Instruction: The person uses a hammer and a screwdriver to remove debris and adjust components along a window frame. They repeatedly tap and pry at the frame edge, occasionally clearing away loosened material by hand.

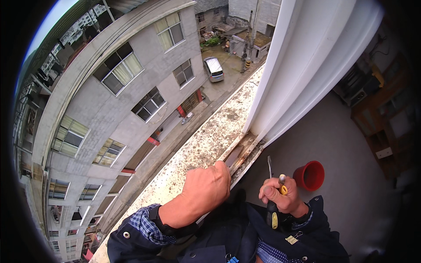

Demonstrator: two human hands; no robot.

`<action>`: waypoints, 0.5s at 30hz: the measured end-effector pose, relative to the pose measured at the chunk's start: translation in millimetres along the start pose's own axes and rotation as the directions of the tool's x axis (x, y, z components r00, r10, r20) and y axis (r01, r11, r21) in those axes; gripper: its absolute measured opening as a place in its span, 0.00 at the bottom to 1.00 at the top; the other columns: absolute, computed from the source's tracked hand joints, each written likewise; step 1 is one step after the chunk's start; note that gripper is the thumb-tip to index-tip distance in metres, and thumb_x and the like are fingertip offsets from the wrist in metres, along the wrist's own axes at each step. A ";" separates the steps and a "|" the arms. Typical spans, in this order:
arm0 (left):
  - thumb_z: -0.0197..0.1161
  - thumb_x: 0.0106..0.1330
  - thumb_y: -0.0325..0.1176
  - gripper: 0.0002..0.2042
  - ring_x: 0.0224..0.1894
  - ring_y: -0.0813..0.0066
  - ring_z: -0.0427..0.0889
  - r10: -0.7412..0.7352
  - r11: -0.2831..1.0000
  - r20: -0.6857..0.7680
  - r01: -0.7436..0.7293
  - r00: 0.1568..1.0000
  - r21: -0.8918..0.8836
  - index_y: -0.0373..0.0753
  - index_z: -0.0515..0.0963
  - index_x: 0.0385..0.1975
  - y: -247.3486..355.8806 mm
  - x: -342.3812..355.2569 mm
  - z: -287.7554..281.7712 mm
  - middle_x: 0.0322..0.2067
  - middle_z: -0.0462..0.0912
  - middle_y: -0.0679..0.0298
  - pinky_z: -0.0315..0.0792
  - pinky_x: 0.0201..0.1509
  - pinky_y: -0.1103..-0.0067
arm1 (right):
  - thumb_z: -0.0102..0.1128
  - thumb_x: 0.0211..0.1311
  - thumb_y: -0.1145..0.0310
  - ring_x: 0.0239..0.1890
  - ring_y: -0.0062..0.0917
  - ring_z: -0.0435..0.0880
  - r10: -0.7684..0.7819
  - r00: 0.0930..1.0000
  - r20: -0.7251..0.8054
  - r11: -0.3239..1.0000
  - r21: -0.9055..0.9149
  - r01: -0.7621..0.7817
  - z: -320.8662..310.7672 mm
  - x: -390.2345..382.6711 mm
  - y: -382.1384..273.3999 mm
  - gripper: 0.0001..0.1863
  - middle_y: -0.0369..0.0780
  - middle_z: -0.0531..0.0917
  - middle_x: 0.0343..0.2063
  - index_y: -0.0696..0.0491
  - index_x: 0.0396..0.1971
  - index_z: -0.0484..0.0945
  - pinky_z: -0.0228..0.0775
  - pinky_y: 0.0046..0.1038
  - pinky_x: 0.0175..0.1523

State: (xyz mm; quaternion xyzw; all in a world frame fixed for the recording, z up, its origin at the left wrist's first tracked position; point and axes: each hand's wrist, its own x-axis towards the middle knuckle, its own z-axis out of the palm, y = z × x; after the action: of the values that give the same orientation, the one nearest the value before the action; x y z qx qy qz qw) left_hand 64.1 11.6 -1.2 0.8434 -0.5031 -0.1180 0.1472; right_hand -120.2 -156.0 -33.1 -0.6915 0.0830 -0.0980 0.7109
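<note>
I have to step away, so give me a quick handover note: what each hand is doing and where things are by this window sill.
Left hand: on the sill's inner edge, fingers curled at the worn window track.
Right hand: closed on a black-and-yellow screwdriver, shaft pointing up toward the track.
Red cup: on the grey floor inside, right of the hand.
White window frame: upright above the track.
Done or left: cannot tell.

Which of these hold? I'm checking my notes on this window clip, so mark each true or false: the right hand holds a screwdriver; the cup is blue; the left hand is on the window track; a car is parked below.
1. The right hand holds a screwdriver. True.
2. The cup is blue. False: it is red.
3. The left hand rests at the window track. True.
4. The left hand holds the cup. False: the cup stands apart, beyond the right hand.
5. A car is parked below. True.
</note>
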 end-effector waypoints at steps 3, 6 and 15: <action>0.58 0.64 0.31 0.09 0.18 0.50 0.83 -0.003 0.997 0.018 0.001 1.000 0.072 0.32 0.70 0.27 10.2 9.6 11.1 0.16 0.80 0.50 0.76 0.21 0.61 | 0.56 0.75 0.68 0.26 0.19 0.80 0.006 1.000 0.002 1.000 0.013 -0.006 -4.5 -0.8 1.4 0.14 0.39 0.83 0.24 0.61 0.29 0.81 0.73 0.22 0.35; 0.58 0.62 0.30 0.08 0.19 0.51 0.84 0.020 0.997 -0.015 -0.019 1.000 0.071 0.32 0.70 0.27 14.4 27.4 17.8 0.16 0.81 0.50 0.77 0.22 0.62 | 0.56 0.75 0.68 0.26 0.18 0.80 0.007 1.000 0.017 1.000 -0.003 -0.007 -10.6 -2.7 2.0 0.15 0.39 0.83 0.25 0.61 0.29 0.81 0.72 0.22 0.35; 0.55 0.70 0.33 0.12 0.13 0.49 0.78 0.061 0.998 -0.165 -0.058 0.984 0.020 0.33 0.68 0.26 16.8 30.5 32.9 0.12 0.76 0.51 0.70 0.17 0.58 | 0.55 0.75 0.68 0.25 0.18 0.80 0.007 1.000 0.014 1.000 0.004 -0.007 -16.6 -8.6 0.8 0.15 0.39 0.83 0.24 0.61 0.29 0.82 0.71 0.21 0.34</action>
State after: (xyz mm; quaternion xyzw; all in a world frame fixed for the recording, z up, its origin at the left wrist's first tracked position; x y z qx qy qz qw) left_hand 53.3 -27.2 -27.1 0.8360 -0.5149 -0.0392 0.1858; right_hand -132.7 -169.9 -34.6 -0.6904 0.0800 -0.0910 0.7132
